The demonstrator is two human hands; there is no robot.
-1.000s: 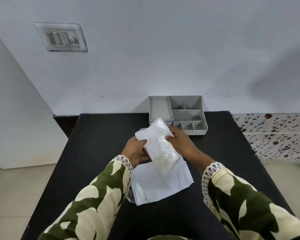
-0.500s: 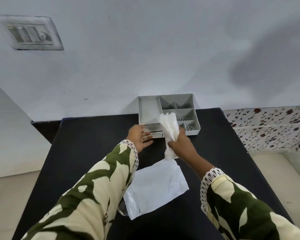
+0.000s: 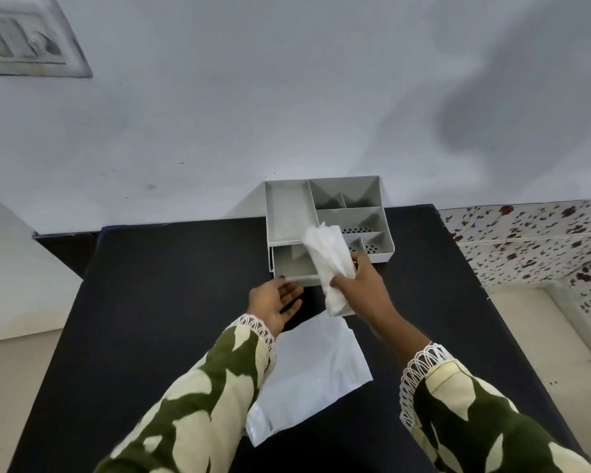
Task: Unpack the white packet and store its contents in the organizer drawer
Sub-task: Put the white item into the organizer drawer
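Observation:
A grey organizer (image 3: 287, 206) with several compartments stands at the table's far edge against the wall. Its drawer (image 3: 289, 264) is pulled out at the front. My right hand (image 3: 362, 288) grips a white crumpled bundle (image 3: 328, 257), the packet's contents, held tilted over the drawer's right part. My left hand (image 3: 275, 303) is open, palm up, fingertips at the drawer's front edge, holding nothing. The flat white packet (image 3: 307, 377) lies on the black table (image 3: 151, 302) between my forearms.
A white wall rises right behind the organizer, with a switch plate (image 3: 24, 46) at upper left. To the right of the table a speckled tiled ledge (image 3: 533, 244) shows. The table's left edge drops to a pale floor.
My left hand let go of the bundle and moved to the organizer; the drawer now stands pulled out. My right hand carried the bundle forward over the drawer. The packet stayed on the table.

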